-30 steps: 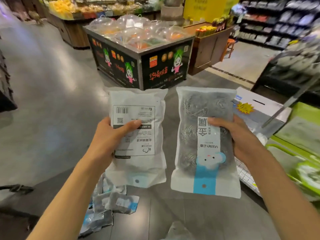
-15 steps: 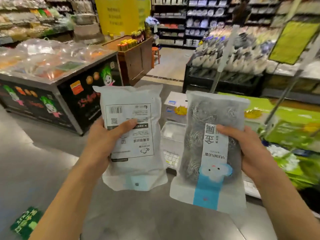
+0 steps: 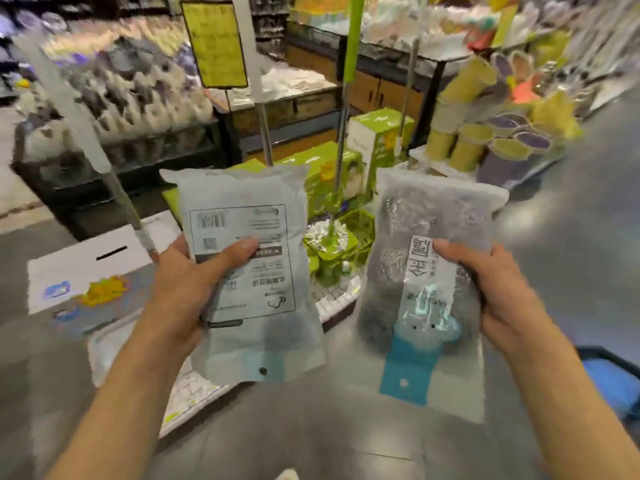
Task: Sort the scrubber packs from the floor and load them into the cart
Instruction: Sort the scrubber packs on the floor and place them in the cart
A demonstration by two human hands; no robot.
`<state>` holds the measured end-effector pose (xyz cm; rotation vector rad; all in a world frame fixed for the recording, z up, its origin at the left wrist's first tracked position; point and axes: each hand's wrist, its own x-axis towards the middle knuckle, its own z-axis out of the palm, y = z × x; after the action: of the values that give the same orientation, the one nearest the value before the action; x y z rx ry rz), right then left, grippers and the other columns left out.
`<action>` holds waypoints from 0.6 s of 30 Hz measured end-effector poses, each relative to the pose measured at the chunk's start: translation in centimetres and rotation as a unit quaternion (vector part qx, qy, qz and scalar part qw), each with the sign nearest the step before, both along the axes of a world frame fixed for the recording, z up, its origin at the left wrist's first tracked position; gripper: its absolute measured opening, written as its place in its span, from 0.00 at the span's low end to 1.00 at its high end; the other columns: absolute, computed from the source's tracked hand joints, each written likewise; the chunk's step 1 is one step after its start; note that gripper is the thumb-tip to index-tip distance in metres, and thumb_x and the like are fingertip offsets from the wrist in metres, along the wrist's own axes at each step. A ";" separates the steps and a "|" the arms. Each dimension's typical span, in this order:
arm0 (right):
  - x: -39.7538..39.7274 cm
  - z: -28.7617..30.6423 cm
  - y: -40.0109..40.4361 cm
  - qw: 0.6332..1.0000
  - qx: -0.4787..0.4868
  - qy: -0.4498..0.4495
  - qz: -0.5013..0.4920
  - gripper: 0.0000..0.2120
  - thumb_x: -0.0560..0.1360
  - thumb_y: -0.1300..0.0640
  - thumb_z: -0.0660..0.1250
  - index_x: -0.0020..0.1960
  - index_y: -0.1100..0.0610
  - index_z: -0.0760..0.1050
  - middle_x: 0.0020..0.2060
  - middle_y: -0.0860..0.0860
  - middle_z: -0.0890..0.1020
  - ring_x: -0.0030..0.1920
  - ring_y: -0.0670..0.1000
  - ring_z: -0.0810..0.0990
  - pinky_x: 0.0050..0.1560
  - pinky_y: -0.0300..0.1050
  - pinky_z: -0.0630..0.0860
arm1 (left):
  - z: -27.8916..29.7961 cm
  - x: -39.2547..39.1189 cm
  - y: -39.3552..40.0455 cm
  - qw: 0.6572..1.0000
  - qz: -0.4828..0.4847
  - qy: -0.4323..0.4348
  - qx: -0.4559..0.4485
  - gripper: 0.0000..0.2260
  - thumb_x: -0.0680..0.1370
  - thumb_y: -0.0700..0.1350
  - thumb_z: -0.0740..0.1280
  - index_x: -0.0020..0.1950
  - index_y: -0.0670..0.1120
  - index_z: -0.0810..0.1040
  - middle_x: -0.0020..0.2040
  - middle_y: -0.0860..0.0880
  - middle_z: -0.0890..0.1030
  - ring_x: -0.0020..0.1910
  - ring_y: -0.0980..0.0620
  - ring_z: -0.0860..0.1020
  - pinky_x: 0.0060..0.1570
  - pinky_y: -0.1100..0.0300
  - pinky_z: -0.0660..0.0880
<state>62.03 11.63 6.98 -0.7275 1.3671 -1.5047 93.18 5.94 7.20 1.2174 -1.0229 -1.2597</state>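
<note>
Now left hand (image 3: 180, 289) grips one pack (image 3: 249, 271), right hand (image 3: 491, 296) grips another (image 3: 426, 282), both upright. Blue cart (image 3: 609, 379) lies low right, nearer the right hand.

We hold two scrubber packs side by side, apart, above the floor (image 3: 311, 438): the left pack (image 3: 249, 271) in our left hand (image 3: 183, 289), the right pack (image 3: 429, 292) in our right hand (image 3: 498, 292). Behind the packs, between them, boxes (image 3: 377, 143) stand with pole handles (image 3: 349, 64) rising from among them. A flat carton (image 3: 86, 271) lies left of the left hand. Shelves (image 3: 114, 109) run behind at far left; stacked cups (image 3: 491, 140) sit behind at right.
</note>
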 end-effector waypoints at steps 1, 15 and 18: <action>-0.9 -0.1 0.3 0.999 0.004 -0.004 -0.032 0.20 0.70 0.63 0.73 0.62 0.60 0.79 0.48 0.56 0.88 0.44 0.54 0.88 0.45 0.50 0.86 | -0.1 -1.3 -1.9 0.999 -0.038 0.000 -0.002 0.14 0.69 0.39 0.76 0.53 0.48 0.83 0.45 0.51 0.88 0.40 0.52 0.87 0.34 0.59 0.82; -16.6 -1.8 9.9 0.902 0.065 0.026 -0.425 0.11 0.74 0.62 0.71 0.57 0.58 0.81 0.44 0.56 0.88 0.43 0.55 0.87 0.38 0.46 0.83 | -3.1 -32.6 -12.9 0.886 -0.461 0.000 0.044 0.19 0.65 0.45 0.76 0.55 0.48 0.84 0.47 0.48 0.89 0.43 0.48 0.88 0.35 0.54 0.84; -21.4 -2.2 10.7 0.878 0.045 0.011 -0.476 0.15 0.74 0.63 0.71 0.60 0.58 0.80 0.47 0.57 0.88 0.43 0.55 0.88 0.39 0.47 0.84 | -3.2 -40.1 -13.0 0.864 -0.500 -0.010 0.054 0.19 0.65 0.45 0.77 0.55 0.48 0.84 0.45 0.48 0.89 0.42 0.47 0.88 0.34 0.55 0.83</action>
<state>40.58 22.36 4.74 0.0569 1.9326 -2.1388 53.12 -7.06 4.02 0.7420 -1.7187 -2.1062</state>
